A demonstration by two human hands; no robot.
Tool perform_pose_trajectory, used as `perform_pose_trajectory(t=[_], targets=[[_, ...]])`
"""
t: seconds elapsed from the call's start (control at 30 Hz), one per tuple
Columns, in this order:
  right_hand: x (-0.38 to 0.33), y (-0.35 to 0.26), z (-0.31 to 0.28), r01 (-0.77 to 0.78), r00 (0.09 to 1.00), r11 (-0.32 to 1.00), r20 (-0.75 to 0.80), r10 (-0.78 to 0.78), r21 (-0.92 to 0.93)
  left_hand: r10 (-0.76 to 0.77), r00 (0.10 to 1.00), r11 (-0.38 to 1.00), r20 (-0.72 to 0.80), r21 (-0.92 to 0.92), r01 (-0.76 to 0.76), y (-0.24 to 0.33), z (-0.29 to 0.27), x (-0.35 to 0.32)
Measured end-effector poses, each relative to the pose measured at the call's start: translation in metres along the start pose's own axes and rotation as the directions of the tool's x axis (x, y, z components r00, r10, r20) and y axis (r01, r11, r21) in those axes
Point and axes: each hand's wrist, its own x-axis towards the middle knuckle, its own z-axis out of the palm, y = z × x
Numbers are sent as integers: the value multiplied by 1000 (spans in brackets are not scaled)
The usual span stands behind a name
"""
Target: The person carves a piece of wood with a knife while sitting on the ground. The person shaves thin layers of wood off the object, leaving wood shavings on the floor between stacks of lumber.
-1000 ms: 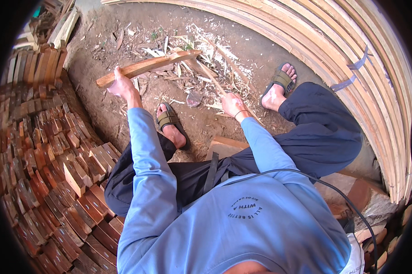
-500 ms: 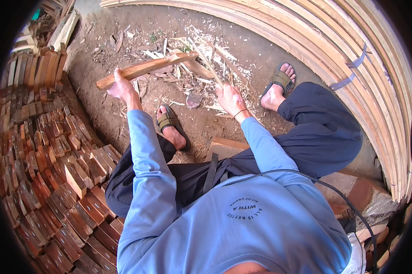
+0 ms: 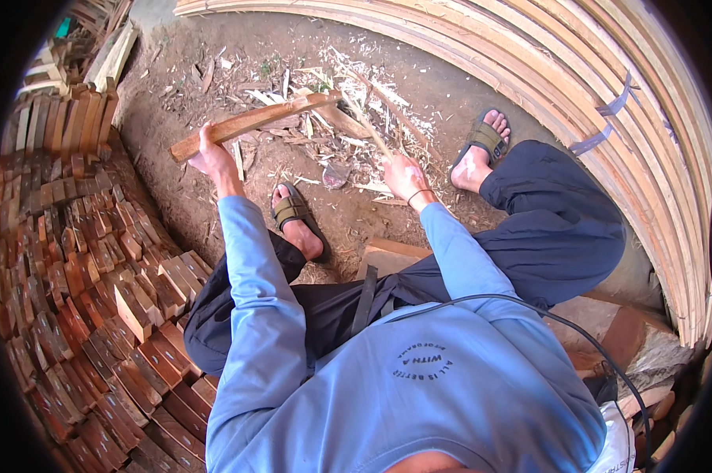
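Note:
My left hand (image 3: 208, 156) grips a long reddish-brown wooden stick (image 3: 253, 124) near its left end, holding it out over the dirt ground. My right hand (image 3: 404, 176) is closed around the handle of a slim blade-like tool (image 3: 364, 124) that slants up toward the far end of the stick. Pale wood shavings (image 3: 336, 130) lie scattered on the ground below both. I sit with blue sleeves, dark trousers and sandalled feet (image 3: 294, 213) out in front.
Stacked short reddish wood blocks (image 3: 80, 260) fill the left side. Long curved pale wooden slats (image 3: 608, 102) arc along the top and right. A wooden block seat (image 3: 387, 256) lies under my legs. A black cable (image 3: 529, 311) crosses my right side.
My right hand has moved up and toward the stick's far end with the tool. The left hand and stick stay almost in place.

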Motion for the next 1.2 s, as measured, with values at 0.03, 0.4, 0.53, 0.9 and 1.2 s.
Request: perform_pose_trajectory(t=[0.03,0.4,0.53,0.9,1.2], targets=[[2,-6,-3,-23,1000,999,-14,24,25,-10,999,998,50,-65,13,0,-3,0],[21,23,23,79,997,989,36,-75,-124,-31,928,973,371,-200,112,25,24,-7],[11,24,22,35,999,997,-10,-35,-67,13,918,978,396,-196,70,25,33,-5],[12,-2,13,-26,1000,994,1,26,-108,4,933,991,359,-126,45,25,39,-6],[30,13,5,-783,616,125,788,19,609,71,880,983,469,-181,18,25,53,0]])
